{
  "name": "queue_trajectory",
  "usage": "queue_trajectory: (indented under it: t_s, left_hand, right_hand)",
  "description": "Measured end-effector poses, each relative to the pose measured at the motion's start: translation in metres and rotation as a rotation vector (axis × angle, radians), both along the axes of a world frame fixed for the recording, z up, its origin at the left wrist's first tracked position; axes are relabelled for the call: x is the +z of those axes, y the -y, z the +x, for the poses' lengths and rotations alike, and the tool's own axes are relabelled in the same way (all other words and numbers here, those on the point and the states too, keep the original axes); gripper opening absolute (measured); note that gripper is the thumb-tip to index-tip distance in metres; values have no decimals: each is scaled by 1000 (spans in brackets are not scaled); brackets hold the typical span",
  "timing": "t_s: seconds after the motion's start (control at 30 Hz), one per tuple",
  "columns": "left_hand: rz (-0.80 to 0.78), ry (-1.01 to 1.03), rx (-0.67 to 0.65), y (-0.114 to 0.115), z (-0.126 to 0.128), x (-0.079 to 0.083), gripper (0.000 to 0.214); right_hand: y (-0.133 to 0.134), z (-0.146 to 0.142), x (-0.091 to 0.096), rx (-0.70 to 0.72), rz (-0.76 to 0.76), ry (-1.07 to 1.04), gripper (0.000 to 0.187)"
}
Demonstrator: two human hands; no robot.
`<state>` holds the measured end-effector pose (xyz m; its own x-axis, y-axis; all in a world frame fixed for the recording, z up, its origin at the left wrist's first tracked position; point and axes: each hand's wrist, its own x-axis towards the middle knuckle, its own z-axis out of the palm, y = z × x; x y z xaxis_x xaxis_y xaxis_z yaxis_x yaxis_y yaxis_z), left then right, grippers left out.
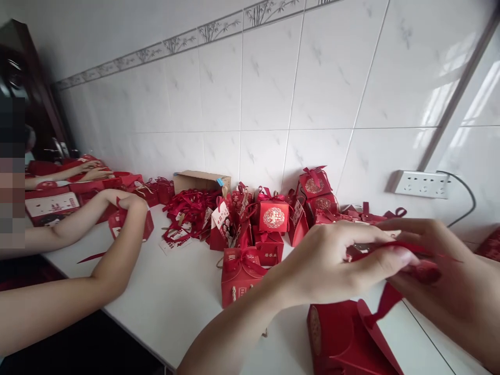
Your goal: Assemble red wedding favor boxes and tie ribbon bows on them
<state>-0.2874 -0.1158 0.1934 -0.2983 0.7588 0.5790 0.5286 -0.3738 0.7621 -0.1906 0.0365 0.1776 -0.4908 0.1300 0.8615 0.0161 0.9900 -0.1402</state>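
Observation:
My left hand [344,263] pinches a red ribbon [388,302] between thumb and fingers. Close against it, my right hand [457,286] is curled round the same ribbon, its fingertips partly hidden behind the left. One end of the ribbon hangs down to a red gift box [336,333], which stands on the table right below my hands with its flaps folded up. Behind my left forearm is a finished-looking red gift box [240,273] with a bow on top and cord on its side.
Several bowed red boxes [273,216] stand along the tiled wall, beside a heap of ribbons and tags [191,211] and a cardboard box [201,182]. At left a co-worker's hands [125,200] handle another box. A power strip [422,185] is on the wall. The white table [167,291] ends at the front left.

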Motion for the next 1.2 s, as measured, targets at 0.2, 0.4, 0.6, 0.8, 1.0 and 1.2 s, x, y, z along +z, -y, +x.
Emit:
queue_trajectory:
  t_s: [0.2,0.4,0.6,0.8,1.0,1.2]
  left_hand:
    - [61,135,-27,-6,0,0,19]
    - [894,1077,392,6,-52,15,38]
    - [925,1067,520,12,-81,15,42]
    - [-80,30,146,1,-19,3,60]
    - [-254,-534,371,11,-2,-8,66]
    - [-33,-609,461,1,-11,-9,39]
  right_hand:
    - [16,-3,15,206,136,85,22]
    - [10,-4,10,146,130,103,30]
    - [10,-4,8,208,120,113,29]
    - [20,3,17,171,48,238,26]
    - [20,7,17,136,-32,323,24]
    - [18,10,17,182,-111,300,30]
